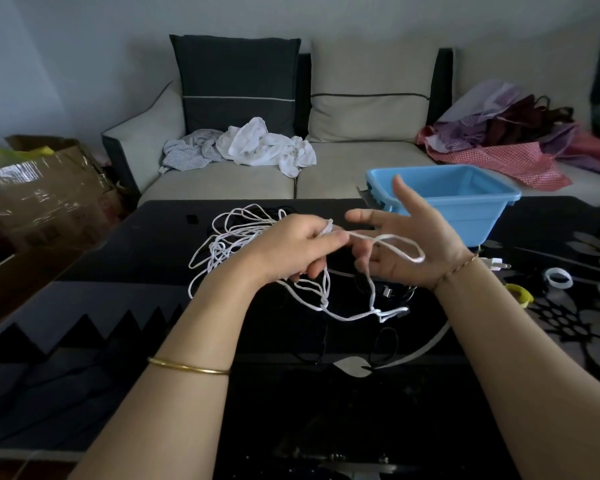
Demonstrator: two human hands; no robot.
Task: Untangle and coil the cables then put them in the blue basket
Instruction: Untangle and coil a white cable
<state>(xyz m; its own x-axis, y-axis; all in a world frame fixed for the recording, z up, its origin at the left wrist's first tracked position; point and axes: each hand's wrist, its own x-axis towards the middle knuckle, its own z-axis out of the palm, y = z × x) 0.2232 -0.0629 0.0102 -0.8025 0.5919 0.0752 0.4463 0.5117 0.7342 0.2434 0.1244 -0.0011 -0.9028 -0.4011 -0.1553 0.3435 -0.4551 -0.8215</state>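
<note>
A black glass coffee table stands in front of a pale sofa in a dim living room. On the table's far middle lies a tangled white cable, its loops heaped loosely, with several strands lifted off the surface between two bare hands. The left hand has its fingers curled and pinches the white cable at the fingertips, with more strands hanging below it, one of them knotted. The right hand is spread, palm turned inward, and one loop of the same cable runs across its palm and round the heel of the hand. Black cables lie on the table under both hands. A white plug rests just beside the right wrist. The blue basket sits on the table's far right edge, behind the right hand. A gold bangle circles the left forearm. On the sofa lie crumpled white clothes and pink checked fabric. A cardboard box sits to the left.
</note>
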